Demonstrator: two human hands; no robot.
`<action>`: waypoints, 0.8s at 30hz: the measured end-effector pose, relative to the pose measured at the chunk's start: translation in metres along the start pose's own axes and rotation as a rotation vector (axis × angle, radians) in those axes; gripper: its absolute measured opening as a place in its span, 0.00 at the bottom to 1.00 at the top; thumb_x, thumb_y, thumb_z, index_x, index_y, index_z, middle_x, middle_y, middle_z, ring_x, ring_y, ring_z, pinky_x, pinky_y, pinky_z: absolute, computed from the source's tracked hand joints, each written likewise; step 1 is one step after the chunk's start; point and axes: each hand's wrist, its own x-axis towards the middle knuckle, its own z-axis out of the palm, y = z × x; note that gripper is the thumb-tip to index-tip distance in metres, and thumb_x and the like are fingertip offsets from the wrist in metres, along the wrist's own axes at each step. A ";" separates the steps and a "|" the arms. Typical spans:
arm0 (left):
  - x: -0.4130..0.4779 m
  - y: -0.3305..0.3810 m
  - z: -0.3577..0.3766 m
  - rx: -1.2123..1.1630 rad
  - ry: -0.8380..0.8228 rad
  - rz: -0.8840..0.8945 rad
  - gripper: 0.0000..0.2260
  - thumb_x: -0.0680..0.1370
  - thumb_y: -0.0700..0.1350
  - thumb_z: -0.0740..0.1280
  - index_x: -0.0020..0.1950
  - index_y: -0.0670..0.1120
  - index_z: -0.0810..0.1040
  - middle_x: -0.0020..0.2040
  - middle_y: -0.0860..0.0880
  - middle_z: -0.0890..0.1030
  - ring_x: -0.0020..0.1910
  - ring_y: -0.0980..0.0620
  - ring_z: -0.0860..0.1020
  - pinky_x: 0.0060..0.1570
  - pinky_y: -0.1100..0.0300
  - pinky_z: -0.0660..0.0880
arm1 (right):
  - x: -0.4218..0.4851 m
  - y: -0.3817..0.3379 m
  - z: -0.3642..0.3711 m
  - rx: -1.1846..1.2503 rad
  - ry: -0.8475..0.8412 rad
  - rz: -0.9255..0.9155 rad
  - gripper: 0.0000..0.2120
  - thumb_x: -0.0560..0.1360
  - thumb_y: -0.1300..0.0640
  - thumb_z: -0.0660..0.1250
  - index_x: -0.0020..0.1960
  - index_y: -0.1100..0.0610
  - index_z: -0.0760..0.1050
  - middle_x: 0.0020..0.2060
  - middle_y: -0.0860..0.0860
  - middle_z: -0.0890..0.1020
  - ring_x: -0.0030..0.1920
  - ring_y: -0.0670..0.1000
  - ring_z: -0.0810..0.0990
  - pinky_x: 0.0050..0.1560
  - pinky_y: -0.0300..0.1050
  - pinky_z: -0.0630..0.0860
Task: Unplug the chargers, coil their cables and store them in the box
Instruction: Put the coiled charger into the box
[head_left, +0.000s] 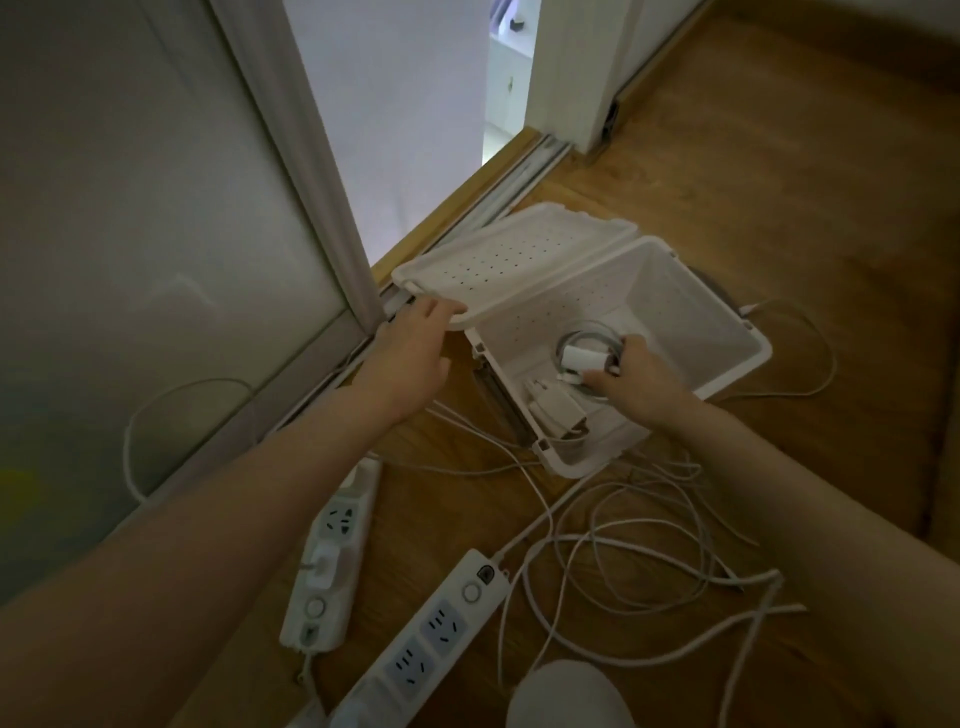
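A white perforated box (696, 317) stands open on the wooden floor. My left hand (410, 353) holds the front edge of its raised lid (514, 260). Inside the box my right hand (644, 382) grips a white charger (582, 358) with its coiled cable (587, 335). Another white charger (553, 413) lies on the box floor just below it. One more white charger (324, 564) sits plugged into the left power strip (332, 551).
A second power strip (431, 623) lies in front, with loose white cables (649, 551) tangled across the floor to its right. A frosted sliding door (156, 260) and its track run along the left. A white rounded object (569, 696) sits at the bottom edge.
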 end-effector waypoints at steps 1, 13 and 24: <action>0.006 -0.002 0.003 0.051 0.002 -0.019 0.27 0.73 0.35 0.65 0.71 0.48 0.64 0.70 0.46 0.66 0.69 0.46 0.65 0.68 0.47 0.63 | 0.009 0.006 0.000 -0.033 -0.006 0.036 0.23 0.76 0.56 0.65 0.64 0.67 0.62 0.52 0.58 0.73 0.52 0.57 0.74 0.44 0.44 0.69; 0.043 -0.004 0.031 0.180 0.033 -0.028 0.10 0.75 0.35 0.63 0.56 0.41 0.71 0.57 0.43 0.72 0.48 0.46 0.73 0.40 0.58 0.68 | 0.041 0.018 0.006 -0.469 -0.095 0.183 0.28 0.80 0.52 0.57 0.72 0.68 0.56 0.69 0.64 0.65 0.67 0.62 0.67 0.63 0.52 0.67; 0.057 0.035 0.042 0.040 0.011 0.047 0.05 0.75 0.36 0.65 0.49 0.42 0.72 0.49 0.46 0.73 0.44 0.50 0.72 0.43 0.58 0.71 | -0.033 -0.012 0.034 -0.514 -0.158 -0.375 0.26 0.77 0.53 0.62 0.72 0.54 0.58 0.65 0.54 0.70 0.62 0.57 0.72 0.56 0.51 0.73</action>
